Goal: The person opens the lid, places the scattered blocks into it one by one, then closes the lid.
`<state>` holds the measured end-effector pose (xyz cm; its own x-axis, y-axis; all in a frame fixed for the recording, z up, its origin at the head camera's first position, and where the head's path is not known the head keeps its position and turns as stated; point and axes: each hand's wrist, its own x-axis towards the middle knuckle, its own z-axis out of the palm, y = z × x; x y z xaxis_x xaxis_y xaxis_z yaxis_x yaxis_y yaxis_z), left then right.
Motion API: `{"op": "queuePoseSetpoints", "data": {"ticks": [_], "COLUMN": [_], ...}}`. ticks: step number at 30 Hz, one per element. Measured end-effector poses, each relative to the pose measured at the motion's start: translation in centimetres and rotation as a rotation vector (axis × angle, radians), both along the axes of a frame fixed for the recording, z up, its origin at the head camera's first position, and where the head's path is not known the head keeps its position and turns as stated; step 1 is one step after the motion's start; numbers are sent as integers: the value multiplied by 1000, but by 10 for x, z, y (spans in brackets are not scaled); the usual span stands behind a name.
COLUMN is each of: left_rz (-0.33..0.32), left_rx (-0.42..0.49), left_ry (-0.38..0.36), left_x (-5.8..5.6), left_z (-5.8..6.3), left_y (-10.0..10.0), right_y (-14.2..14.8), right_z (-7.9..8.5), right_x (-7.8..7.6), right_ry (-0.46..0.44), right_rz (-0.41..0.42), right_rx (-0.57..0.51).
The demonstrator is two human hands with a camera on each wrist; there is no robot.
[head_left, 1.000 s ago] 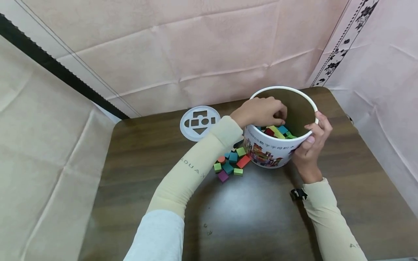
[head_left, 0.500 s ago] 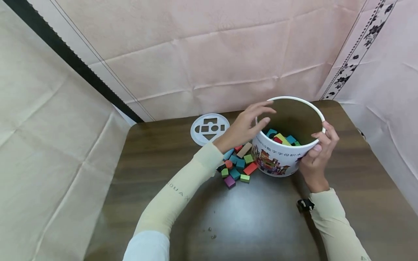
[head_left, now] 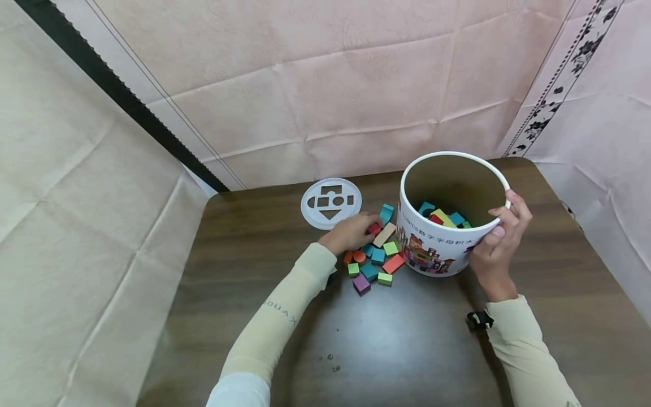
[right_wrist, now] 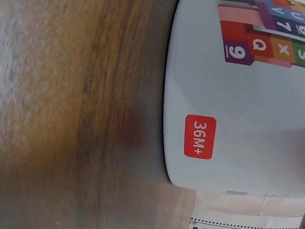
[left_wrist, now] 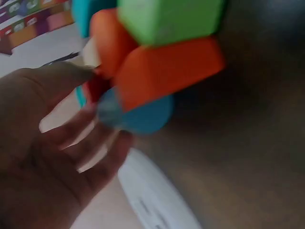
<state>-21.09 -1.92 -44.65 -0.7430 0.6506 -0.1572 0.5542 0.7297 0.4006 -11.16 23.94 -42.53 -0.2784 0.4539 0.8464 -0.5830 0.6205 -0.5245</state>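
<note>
In the head view my left hand point(head_left: 351, 233) reaches into a pile of loose toy blocks on the table. Its thumb and fingers pinch a small red block point(head_left: 374, 229). The left wrist view has that red block point(left_wrist: 93, 88) at the thumb tip, partly hidden, beside a blue round block point(left_wrist: 150, 114), an orange block point(left_wrist: 167, 69) and a green block point(left_wrist: 143, 19). My right hand point(head_left: 493, 257) grips the rim of a white printed bucket point(head_left: 429, 237) on its right side. Several colourful blocks lie inside the bucket, which fills much of the right wrist view.
A white lid with cut-out shapes point(head_left: 311, 213) lies behind the pile. A purple block point(head_left: 361, 284) is at the pile's front, and a beige block point(head_left: 384, 234) lies close by the bucket. Small specks dot the wooden table point(head_left: 407, 350). Cloth curtains point(head_left: 366, 102) hang along its back and sides.
My left hand has come out of the bucket and moved left and down to the block pile. A teal block now shows behind the pile. My right hand still holds the rim.
</note>
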Motion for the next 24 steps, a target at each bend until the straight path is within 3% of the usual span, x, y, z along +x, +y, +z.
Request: {"op": "queuePoseSetpoints", "data": {"ticks": [3,10,19,24], "left_rz": [13,6,55,47], "left_rx": [-78,-5,133,208], "left_ry": [-32,16,21,55], "left_x": [4,2,1,2], "left_z": [-10,-18,-6,1], "left_y": [-3,-9,-12,-11], "right_y": [-3,-6,-2,0], "right_z": [1,5,-1,-2], "right_x": [1,-1,-3,-1], "right_ry": [7,35,15,2], "right_rz": [0,-3,9,11], "right_rx": [-7,-35,-5,-3]}}
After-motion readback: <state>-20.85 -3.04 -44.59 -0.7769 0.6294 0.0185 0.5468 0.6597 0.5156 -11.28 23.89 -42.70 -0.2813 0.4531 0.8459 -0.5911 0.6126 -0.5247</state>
